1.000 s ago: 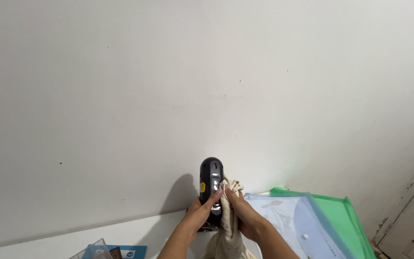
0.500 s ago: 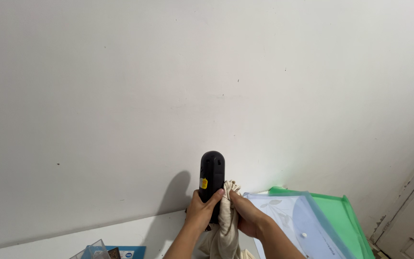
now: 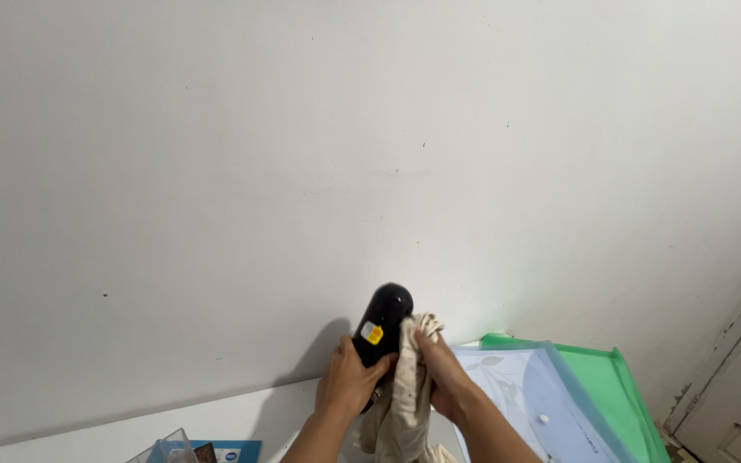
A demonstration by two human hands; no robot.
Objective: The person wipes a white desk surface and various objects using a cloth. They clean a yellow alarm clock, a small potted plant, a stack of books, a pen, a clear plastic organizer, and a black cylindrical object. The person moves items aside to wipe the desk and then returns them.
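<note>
My left hand (image 3: 346, 384) grips a black rounded handheld device (image 3: 385, 314) with a small yellow sticker, held upright in front of the white wall. My right hand (image 3: 441, 374) presses a beige cloth (image 3: 406, 390) against the device's right side. The cloth hangs down between my two hands to the bottom edge of the view. The lower part of the device is hidden behind my fingers and the cloth.
A white tabletop (image 3: 216, 420) runs along the bottom. Blue (image 3: 516, 394) and green (image 3: 602, 386) plastic document folders lie at the right. A clear container (image 3: 169, 446) and a blue item (image 3: 233, 449) sit at bottom left. A door frame (image 3: 735, 377) stands at far right.
The device has turned and tilted, so its button face no longer shows and its glossy side faces me. My right hand with the cloth has moved up along it.
</note>
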